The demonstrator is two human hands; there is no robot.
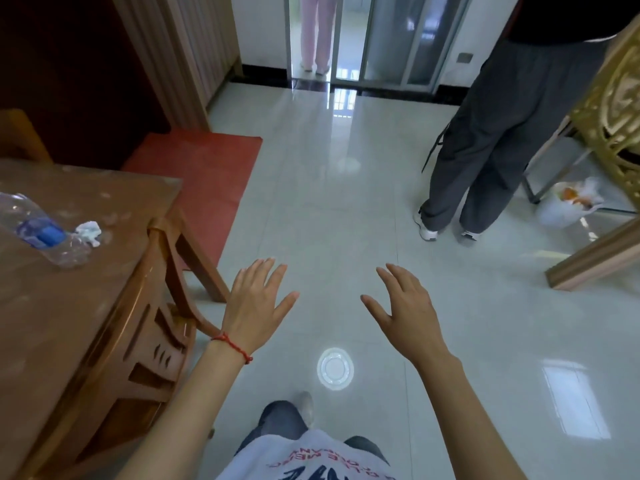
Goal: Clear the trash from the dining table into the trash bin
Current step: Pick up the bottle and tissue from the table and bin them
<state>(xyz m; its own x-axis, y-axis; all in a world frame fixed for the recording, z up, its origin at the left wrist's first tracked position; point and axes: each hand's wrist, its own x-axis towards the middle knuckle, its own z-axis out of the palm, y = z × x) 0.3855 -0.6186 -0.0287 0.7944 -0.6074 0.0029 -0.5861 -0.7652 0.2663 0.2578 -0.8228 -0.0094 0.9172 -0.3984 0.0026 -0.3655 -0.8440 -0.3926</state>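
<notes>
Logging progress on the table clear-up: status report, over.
Left hand and right hand open, holding nothing. Plastic bottle and crumpled tissue on dining table. Trash bin not in view.

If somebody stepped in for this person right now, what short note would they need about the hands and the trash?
Left hand: open, holding nothing, over the floor beside the table.
Right hand: open, holding nothing.
On the dining table: a plastic bottle lying on its side and a crumpled tissue by it.
On the floor near the feet: a clear plastic lid.
No trash bin is in view.
Done: nothing that shows. Left: bottle and tissue, perhaps the lid, into the bin.
</notes>
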